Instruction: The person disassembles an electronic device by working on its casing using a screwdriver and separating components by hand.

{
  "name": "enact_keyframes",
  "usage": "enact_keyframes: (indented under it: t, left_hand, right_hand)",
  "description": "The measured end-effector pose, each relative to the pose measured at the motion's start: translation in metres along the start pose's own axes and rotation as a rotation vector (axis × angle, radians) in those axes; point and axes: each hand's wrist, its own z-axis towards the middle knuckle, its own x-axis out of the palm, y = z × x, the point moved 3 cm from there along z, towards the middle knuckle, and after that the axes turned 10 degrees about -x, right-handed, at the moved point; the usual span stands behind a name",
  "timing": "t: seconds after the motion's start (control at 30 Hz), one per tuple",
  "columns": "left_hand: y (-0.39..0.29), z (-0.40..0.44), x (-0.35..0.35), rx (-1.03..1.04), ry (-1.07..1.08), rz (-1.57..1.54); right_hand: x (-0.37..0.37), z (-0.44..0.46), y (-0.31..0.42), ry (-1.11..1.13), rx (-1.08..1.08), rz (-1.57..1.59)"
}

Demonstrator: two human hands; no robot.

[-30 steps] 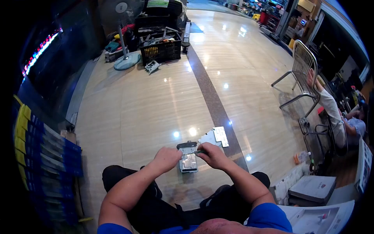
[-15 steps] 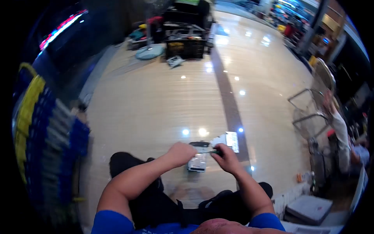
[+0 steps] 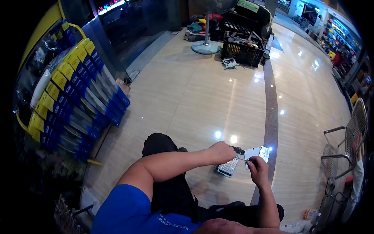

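Note:
My left hand [image 3: 223, 153] is a closed fist above the floor; what it grips is hidden by the fingers. My right hand [image 3: 258, 170] is closed, thumb against fingers, around a thin rod-like piece [image 3: 245, 158] too small to name. It spans part of the gap between the hands. Under them on the floor lies a flat metal device with a white printed label [image 3: 228, 167]. A black piece [image 3: 238, 150] is at its far end, close to my left fist. Beyond my right hand is a white plate with a label [image 3: 264, 153].
A rack of yellow-and-blue packets [image 3: 74, 85] stands at the left. Ahead are a fan base [image 3: 205, 47] and a black crate [image 3: 243, 52] of parts, with a metal piece [image 3: 230, 63] before it. A metal chair [image 3: 353, 132] is at the right, beside another person's arm [image 3: 356, 171].
The view has swung left, so the floor things appear farther right. Both hands stay close together over the labelled device, and its label looks more tilted.

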Motion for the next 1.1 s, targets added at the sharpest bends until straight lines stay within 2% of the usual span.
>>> enact_keyframes:
  t: [0.07,0.3,0.7,0.8,0.97,1.1]
  left_hand:
    - [-0.001,0.000,0.001,0.001,-0.001,-0.005]
    - [0.001,0.001,0.003,-0.008,-0.014,0.048]
    - [-0.001,0.003,0.001,-0.001,0.049,0.032]
    - [-0.003,0.004,0.001,-0.014,0.083,0.048]
    - [-0.003,0.002,0.000,-0.023,0.088,0.048]
    - [-0.001,0.003,-0.003,-0.014,0.006,0.020]
  right_hand:
    - [0.000,0.001,0.006,-0.024,0.062,0.100]
    - [-0.002,0.004,0.010,0.046,0.061,0.071]
    - [-0.004,0.003,0.007,-0.014,-0.050,0.007]
    - [-0.003,0.002,0.010,-0.044,0.003,0.148]
    - [-0.002,0.000,0.000,0.018,0.020,0.140]
    - [-0.004,0.001,-0.001,0.040,0.069,0.090]
